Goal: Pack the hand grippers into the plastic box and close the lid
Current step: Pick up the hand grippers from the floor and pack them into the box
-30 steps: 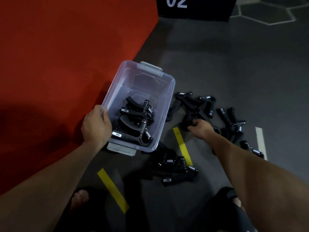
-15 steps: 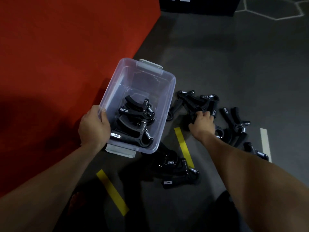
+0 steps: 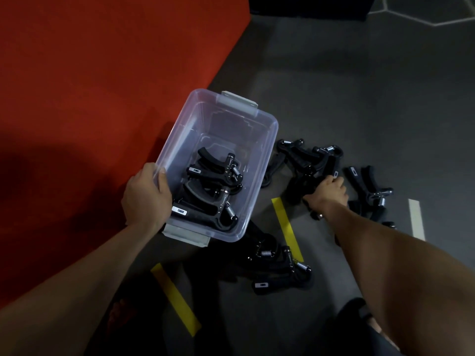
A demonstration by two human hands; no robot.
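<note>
Hand grippers (image 3: 303, 160) right of the plastic box (image 3: 267, 140): right hand (image 3: 330, 191) grasps one, left hand (image 3: 146, 199) grips the rim. Next, lift it in.

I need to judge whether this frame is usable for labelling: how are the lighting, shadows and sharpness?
Head view: dim overall; the black hand grippers on the floor merge into the dark grey floor. A broad shadow darkens the red mat at left. The clear plastic box shows only faint sheen, no glare. Slightly soft, with mild wide-angle bending towards the edges.
</note>
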